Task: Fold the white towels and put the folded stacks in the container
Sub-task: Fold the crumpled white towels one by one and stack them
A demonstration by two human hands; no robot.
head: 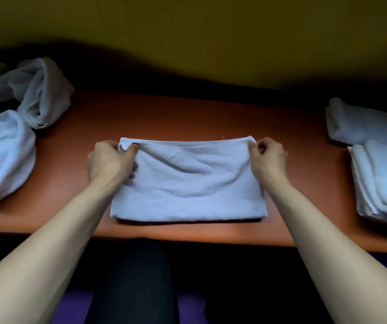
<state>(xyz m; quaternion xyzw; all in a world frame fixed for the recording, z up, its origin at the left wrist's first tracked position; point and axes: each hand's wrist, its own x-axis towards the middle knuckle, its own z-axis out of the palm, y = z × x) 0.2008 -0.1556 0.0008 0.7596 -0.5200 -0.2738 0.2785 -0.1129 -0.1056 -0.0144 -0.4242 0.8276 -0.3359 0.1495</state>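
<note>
White towel [188, 183] under work lies flat at the centre of the orange-brown table [188, 113], folded into a wide rectangle. Its near folded edge runs parallel to the table's front edge and sits just inside it, with a narrow strip of bare surface between. The far edge is doubled over and slightly raised between the two hands; shallow creases run across the middle.

Left hand [110, 160] pinches the far left corner, thumb and fingers curled round the cloth, the other fingertips tucked against the towel's left side. Right hand [268, 157] pinches the far right corner in the same manner, fingers curled over the edge. Both forearms reach in from the near side, flanking the towel's short edges.

Unfolded towels [17, 127] sit bunched in a heap at the left end of the table, well apart from the central towel, with bare tabletop between. Folded stack [384, 181] lies at the right end, its layered edges facing the centre, partly cut off by the frame; a second folded towel [360, 125] rests just behind it, touching or nearly so. Bare surface separates this stack from the right hand.

Beyond the towel's far edge the table is open up to a dark shadowed band below a yellow wall [211, 31]. No container can be made out.
</note>
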